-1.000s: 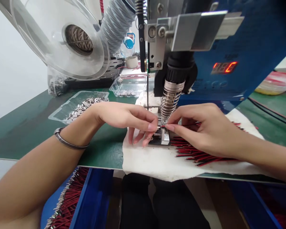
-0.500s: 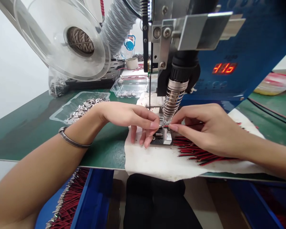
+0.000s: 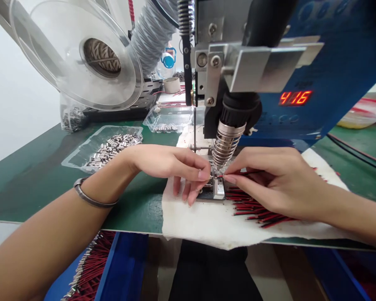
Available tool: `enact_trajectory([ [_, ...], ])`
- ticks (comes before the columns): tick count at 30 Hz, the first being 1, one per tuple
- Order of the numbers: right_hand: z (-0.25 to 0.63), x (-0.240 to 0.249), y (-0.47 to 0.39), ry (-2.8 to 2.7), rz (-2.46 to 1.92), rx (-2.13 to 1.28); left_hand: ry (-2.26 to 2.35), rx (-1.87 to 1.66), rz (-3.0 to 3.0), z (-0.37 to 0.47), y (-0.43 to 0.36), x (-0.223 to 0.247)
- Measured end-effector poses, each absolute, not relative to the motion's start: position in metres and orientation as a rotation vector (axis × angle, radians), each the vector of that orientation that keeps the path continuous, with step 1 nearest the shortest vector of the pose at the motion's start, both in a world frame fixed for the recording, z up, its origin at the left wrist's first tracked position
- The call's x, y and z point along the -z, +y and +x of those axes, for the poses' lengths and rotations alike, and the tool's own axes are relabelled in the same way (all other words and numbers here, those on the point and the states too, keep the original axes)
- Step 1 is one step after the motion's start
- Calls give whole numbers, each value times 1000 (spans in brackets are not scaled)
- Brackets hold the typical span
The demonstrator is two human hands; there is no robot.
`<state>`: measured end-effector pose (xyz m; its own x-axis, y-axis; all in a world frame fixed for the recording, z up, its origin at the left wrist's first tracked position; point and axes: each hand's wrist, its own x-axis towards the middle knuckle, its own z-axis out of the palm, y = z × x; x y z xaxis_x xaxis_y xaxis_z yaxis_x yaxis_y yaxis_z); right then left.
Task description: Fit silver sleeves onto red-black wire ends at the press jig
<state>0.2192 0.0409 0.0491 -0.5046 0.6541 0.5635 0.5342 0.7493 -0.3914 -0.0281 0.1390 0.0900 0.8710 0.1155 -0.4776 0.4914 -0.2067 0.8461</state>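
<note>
"Head view, far left: what is on the green desk [image 3: 134,215]?"

"Clear tray [image 3: 73,158] of small silvery parts, beyond the wrist with the bracelet [image 3: 92,200]."

"And the left grip [image 3: 167,162]?"

"Thumb and forefinger pinch a small metal piece [image 3: 211,177]. Its end just shows at the fingertips; the rest is hidden. The other fingers hang loosely below."

"What is beside it?"

"A light metal block [image 3: 219,190], just right of those fingertips, with the spring-wrapped nozzle [image 3: 228,144] pointing down above it."

"Where is the wire?"

"The red wire [image 3: 220,176] lies over the block, between the two grips, its right part held by the fingertips of the right grip [image 3: 274,179]. I cannot tell whether it touches the metal piece."

"Below that?"

"A wire bundle [image 3: 247,207] on white cloth [image 3: 194,225]. Farther right, the blue machine's display [image 3: 295,98] reads 416."
</note>
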Motion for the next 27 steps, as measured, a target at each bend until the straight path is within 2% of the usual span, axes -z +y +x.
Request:
enact_trajectory([
  [11,220,-48,39,-2241,-903,-93,494,341,1818,-25,134,-93],
  [27,219,-49,42,-2229,-906,-194,430,342,1827,-29,135,-89],
])
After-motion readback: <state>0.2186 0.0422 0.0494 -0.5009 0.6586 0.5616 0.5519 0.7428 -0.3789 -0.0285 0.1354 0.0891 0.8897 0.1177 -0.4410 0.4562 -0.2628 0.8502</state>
